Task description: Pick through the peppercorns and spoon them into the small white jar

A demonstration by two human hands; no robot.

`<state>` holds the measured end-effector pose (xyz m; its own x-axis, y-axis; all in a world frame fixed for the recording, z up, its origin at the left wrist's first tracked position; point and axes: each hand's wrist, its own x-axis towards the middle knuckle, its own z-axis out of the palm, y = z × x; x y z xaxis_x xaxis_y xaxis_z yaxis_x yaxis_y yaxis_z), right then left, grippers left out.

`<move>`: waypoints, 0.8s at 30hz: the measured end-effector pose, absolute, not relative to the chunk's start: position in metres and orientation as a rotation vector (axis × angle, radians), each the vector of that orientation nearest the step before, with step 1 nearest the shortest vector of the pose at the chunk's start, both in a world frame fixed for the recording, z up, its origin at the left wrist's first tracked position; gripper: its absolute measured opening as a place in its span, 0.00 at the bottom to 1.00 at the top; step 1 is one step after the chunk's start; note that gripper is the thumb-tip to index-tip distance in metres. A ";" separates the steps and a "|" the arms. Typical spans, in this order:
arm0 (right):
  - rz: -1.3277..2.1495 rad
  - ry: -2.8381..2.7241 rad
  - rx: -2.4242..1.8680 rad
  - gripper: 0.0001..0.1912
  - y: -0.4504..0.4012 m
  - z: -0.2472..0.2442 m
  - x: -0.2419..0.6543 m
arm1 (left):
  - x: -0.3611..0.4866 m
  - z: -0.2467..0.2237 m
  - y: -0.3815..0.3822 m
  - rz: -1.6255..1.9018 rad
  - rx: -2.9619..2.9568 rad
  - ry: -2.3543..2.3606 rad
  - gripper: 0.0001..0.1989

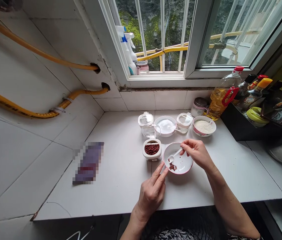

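Note:
My right hand (197, 153) pinches the handle of a small white spoon (175, 155) above a white bowl (184, 165) with a pink rim. The spoon's tip is down inside the bowl, beside a small heap of reddish-brown peppercorns (173, 166). At the bowl's near left rim rest the stretched index and middle fingers of my left hand (153, 191); its thumb is hidden. Just left of the bowl stands a white seasoning jar (152, 158), its clear lid (151, 131) flipped up, holding more of the peppercorns (152, 149).
Behind stand two lidded jars (145, 118) (184, 120), a bowl of white granules (166, 126) and a flowered bowl of pale grains (204, 126). An oil bottle (218, 96), a glass jar (199, 107) and a black condiment rack (238, 128) line the right. A blurred purple packet (89, 163) lies left.

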<state>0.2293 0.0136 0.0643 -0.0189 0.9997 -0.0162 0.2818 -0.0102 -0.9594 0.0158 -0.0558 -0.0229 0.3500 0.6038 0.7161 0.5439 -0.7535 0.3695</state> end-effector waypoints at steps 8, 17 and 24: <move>0.986 -1.313 -1.343 0.18 0.018 0.065 0.227 | 0.017 -0.023 -0.056 1.387 2.515 1.078 0.30; 0.125 -1.742 -1.005 0.06 0.012 0.064 0.185 | 0.015 -0.026 -0.056 1.378 2.519 1.081 0.30; -0.067 -1.817 -0.988 0.07 0.014 0.069 0.210 | 0.016 -0.026 -0.056 1.365 2.526 1.103 0.30</move>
<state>0.2101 0.0140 0.0691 -0.1413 0.5911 0.7941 0.6483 0.6615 -0.3770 0.0156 -0.0562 -0.0255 0.3495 0.6174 0.7047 0.5595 -0.7409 0.3716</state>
